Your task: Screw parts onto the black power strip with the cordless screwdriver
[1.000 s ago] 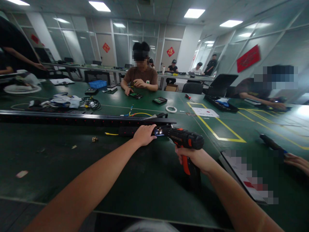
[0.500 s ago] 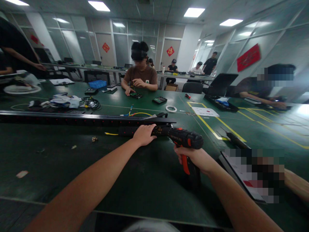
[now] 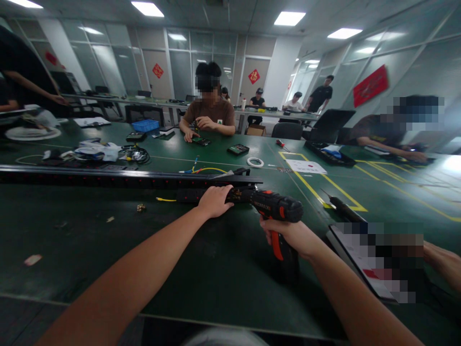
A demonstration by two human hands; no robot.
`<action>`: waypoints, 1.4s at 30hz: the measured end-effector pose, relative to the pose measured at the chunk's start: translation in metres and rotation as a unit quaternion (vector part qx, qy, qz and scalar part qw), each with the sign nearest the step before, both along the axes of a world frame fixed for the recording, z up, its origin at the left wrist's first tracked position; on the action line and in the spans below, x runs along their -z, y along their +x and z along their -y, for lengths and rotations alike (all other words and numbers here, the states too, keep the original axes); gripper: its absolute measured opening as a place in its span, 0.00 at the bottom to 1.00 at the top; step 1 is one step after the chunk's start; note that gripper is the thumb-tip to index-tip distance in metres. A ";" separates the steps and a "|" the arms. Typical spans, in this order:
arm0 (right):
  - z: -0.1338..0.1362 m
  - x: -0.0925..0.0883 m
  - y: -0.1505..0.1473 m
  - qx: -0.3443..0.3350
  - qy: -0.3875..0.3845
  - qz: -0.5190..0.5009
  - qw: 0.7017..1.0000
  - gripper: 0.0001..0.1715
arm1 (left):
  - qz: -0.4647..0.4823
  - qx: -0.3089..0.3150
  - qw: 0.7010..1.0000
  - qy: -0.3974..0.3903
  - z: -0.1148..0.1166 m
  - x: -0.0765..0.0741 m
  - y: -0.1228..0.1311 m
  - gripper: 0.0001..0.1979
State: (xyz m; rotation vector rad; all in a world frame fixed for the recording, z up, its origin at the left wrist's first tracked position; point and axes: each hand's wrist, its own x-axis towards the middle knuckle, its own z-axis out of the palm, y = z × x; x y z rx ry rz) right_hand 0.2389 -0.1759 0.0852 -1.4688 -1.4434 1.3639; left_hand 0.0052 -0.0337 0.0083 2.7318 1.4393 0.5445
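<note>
My right hand point(image 3: 290, 234) is wrapped round the grip of a black and orange cordless drill point(image 3: 275, 204). The drill's nose points left, at the end of a short black strip point(image 3: 189, 195) with small red marks. Over that strip's right part lies my left hand point(image 3: 213, 202), its fingers closed round it and partly hidden. Small brass-coloured pieces point(image 3: 236, 194) sit between the left fingertips and the drill. A yellow wire point(image 3: 166, 199) sticks out of the strip's left end. Just behind runs a long black rail point(image 3: 108, 179), parallel to the strip.
A small heap of brass-coloured bits point(image 3: 140, 207) lies on the green table point(image 3: 144, 269) left of my hand. Behind the rail are bundled cables point(image 3: 135, 154) and a white tape roll point(image 3: 255, 162). On my right, a co-worker's hand is near a black pen-shaped tool point(image 3: 345, 208) and a tablet-like board point(image 3: 356, 262).
My hands and the drill stay where they were. At right, the co-worker's black tool has shifted slightly left. Far back, a standing person has moved a little and leans more.
</note>
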 end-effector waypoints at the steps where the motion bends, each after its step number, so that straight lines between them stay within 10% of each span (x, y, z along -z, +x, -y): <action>1: 0.000 0.000 0.000 0.000 -0.001 0.000 1.000 0.13 | 0.000 -0.002 1.000 -0.001 0.000 -0.001 0.000 0.32; 42: -0.001 0.001 0.000 -0.006 0.002 0.002 1.000 0.13 | -0.005 -0.008 1.000 -0.001 0.000 0.002 0.001 0.33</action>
